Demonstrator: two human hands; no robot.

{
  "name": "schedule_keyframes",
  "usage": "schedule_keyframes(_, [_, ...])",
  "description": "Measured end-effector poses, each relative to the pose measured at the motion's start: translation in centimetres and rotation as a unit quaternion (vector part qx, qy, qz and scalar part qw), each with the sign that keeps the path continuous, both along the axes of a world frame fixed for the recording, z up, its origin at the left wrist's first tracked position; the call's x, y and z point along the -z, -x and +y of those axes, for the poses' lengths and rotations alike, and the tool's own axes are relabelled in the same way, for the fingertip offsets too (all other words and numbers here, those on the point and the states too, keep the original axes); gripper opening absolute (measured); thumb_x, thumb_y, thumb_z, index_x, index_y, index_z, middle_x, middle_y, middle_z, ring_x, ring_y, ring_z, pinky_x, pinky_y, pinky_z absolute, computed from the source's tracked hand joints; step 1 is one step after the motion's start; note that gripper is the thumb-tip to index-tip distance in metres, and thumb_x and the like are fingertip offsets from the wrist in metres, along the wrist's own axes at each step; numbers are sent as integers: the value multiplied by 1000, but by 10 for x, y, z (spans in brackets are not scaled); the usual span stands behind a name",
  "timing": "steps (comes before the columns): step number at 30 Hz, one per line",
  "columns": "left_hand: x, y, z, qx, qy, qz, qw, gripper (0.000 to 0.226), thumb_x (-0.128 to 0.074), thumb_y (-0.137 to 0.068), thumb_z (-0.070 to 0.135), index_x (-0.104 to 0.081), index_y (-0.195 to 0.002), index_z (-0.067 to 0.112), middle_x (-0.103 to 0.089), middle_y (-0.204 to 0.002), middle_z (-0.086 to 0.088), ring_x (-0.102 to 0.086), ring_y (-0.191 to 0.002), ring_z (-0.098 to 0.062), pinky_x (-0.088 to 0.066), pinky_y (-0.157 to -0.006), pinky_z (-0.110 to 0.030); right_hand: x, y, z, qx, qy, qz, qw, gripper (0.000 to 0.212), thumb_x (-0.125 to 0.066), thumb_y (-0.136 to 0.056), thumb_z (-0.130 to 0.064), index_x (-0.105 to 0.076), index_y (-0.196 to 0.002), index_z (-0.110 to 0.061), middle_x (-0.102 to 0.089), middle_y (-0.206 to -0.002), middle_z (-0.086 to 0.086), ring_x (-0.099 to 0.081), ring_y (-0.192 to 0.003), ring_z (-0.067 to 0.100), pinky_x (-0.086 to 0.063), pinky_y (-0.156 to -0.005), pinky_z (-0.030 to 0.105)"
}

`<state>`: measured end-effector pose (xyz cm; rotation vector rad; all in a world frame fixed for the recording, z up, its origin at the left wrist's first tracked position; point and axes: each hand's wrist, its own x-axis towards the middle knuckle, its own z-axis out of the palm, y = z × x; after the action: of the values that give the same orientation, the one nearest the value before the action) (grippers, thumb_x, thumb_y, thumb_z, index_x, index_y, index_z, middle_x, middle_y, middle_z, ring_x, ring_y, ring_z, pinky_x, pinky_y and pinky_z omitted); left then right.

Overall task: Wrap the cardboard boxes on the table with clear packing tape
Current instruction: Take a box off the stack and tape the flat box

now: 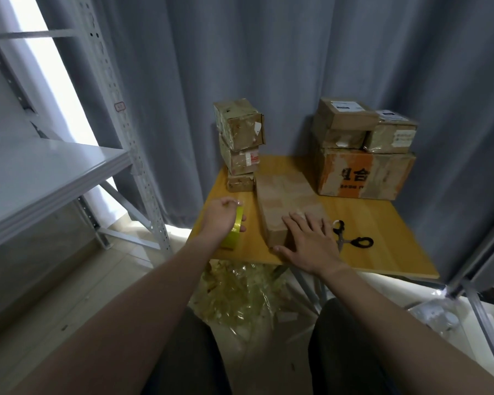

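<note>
A long flat cardboard box (285, 195) lies in the middle of the wooden table (382, 223). My right hand (308, 240) presses flat on its near end, fingers spread. My left hand (223, 215) grips a roll of yellowish clear tape (236, 232) at the table's left edge, just left of the box. A stack of three taped boxes (240, 143) stands at the back left. Another pile with a large orange-printed box (365, 172) stands at the back right.
Black-handled scissors (351, 238) lie on the table right of my right hand. A grey metal shelf rack (54, 172) stands to the left. Crumpled used tape (240, 295) lies on the floor under the table's front edge. Grey curtains hang behind.
</note>
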<state>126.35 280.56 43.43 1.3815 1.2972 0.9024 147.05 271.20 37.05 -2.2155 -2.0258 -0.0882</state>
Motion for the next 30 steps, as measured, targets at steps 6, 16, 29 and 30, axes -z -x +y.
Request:
schedule_keyframes(6, [2,-9,-7,15,15,-10,1000,20,-52,-106,25,-69,-106,16,-73,-74,-12,-68,-56,-32,-60,-71,-50,16,-43,-33,-34,-77,10,996,94,-64,-78,-78,-29,-156,-39,-27,-167,-13,-16,-155,24,-11,-127,57])
schedule_keyframes(16, [7,-47,-26,9,34,-42,999,17,-55,-103,28,-72,-101,25,-75,-75,-10,-70,-60,-32,-61,-82,-58,21,-60,-50,-38,-153,50,986,77,-82,-71,-56,-52,-133,-22,-51,-144,-2,-39,-137,27,-20,-119,64])
schedule_keyframes(29, [-73,-34,-51,7,5,-125,992,23,-50,-108,17,-71,-112,11,-70,-73,-10,-63,-45,-19,-57,-49,-28,-70,-69,-13,166,-213,661,700,52,-75,-86,-52,-62,-127,-22,-68,-118,-2,-65,-108,19,-57,-90,43])
schedule_keyframes(30, [-80,-32,-52,15,35,-142,989,22,-51,-108,17,-71,-113,10,-70,-72,-11,-63,-46,-19,-57,-49,-28,-69,-70,-8,182,-176,685,683,53,-73,-86,-53,-62,-126,-20,-70,-117,2,-67,-106,23,-58,-86,45])
